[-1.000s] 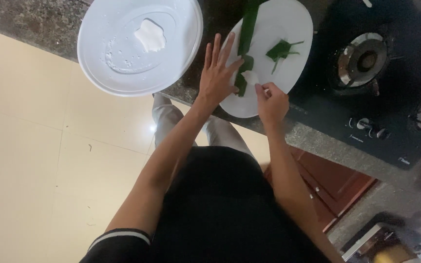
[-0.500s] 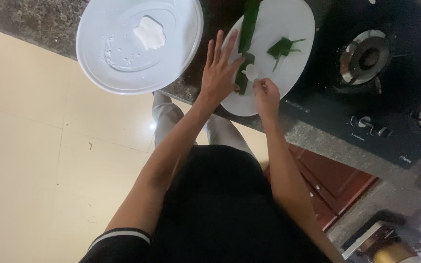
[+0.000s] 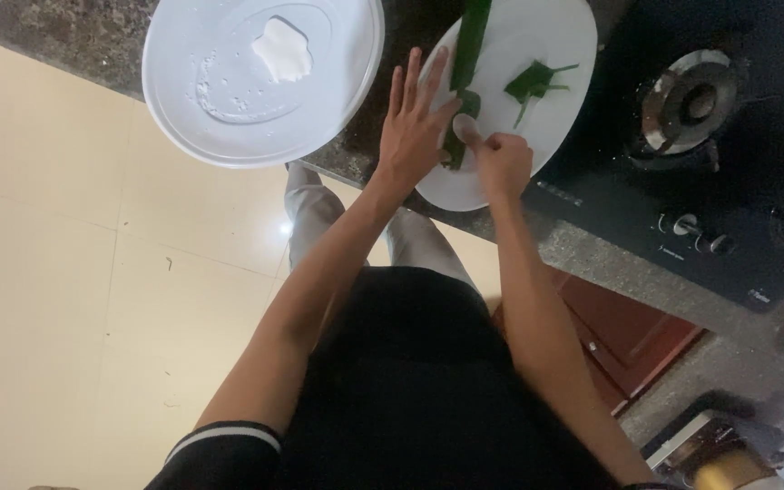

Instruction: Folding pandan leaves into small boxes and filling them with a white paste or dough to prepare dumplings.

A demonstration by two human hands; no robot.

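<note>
Two hands folding a green leaf strip on a white plate

The left hand (image 3: pixel 415 136) lies flat with fingers (image 3: pixel 398 89) spread wide, pressing the lower end of the long green leaf strip (image 3: pixel 465 73); the right hand (image 3: pixel 501 163) is curled closed, seemingly pinching a pale lump (image 3: pixel 467 130) against the leaf, though how firmly cannot be told. The strip runs up the white plate (image 3: pixel 555 36) on the dark stone table (image 3: pixel 592 263), beside cut leaf pieces (image 3: pixel 533 82). This looks like the wrapping step; the next move probably calls for a snug fold. A large white tray (image 3: pixel 183 109) with a white dollop (image 3: pixel 283 47) sits left; a gas stove (image 3: pixel 691 100) right.
</note>
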